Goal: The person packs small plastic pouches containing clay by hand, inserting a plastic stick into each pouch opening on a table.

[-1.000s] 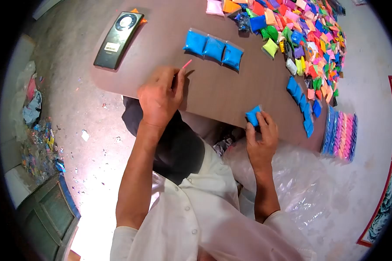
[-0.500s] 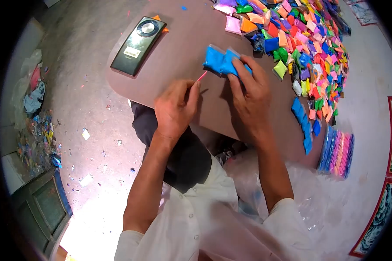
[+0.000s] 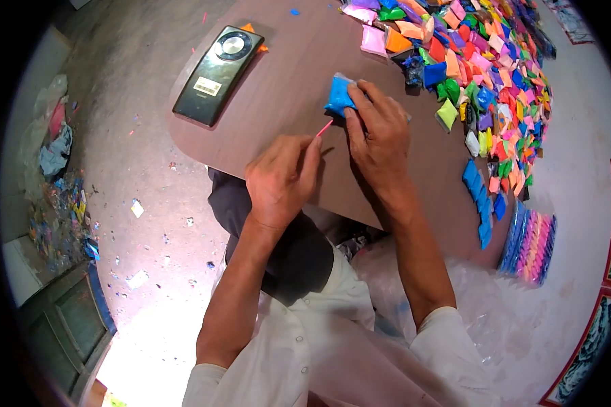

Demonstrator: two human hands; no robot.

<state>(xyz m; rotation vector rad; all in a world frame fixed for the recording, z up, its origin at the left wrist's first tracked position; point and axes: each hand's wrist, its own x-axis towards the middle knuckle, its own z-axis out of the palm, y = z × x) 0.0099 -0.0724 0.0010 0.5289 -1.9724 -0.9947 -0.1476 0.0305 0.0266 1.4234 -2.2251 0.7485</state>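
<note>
Held between the thumb and fingers of my right hand [image 3: 380, 139] is a small blue packet [image 3: 341, 95] in clear plastic, just above the brown table. My fingers cover part of it. My left hand [image 3: 282, 176] is closed, and a thin pink stick [image 3: 326, 127] pokes out past its thumb. The tip of that stick points up at the lower edge of the blue packet; whether they touch I cannot tell. A strip of joined blue packets [image 3: 478, 203] lies on the table to the right of my right hand.
A large heap of small multicoloured packets [image 3: 482, 81] covers the table's right side. At the upper left lies a dark phone [image 3: 218, 76], with an orange scrap under it. A bundle of twisted coloured sticks [image 3: 529, 244] sits at the right edge. Litter [image 3: 61, 210] is scattered on the floor.
My right hand has shifted left along the blue packets, and less blue shows past its fingers. My left hand has moved slightly right. The view has tilted a little.
</note>
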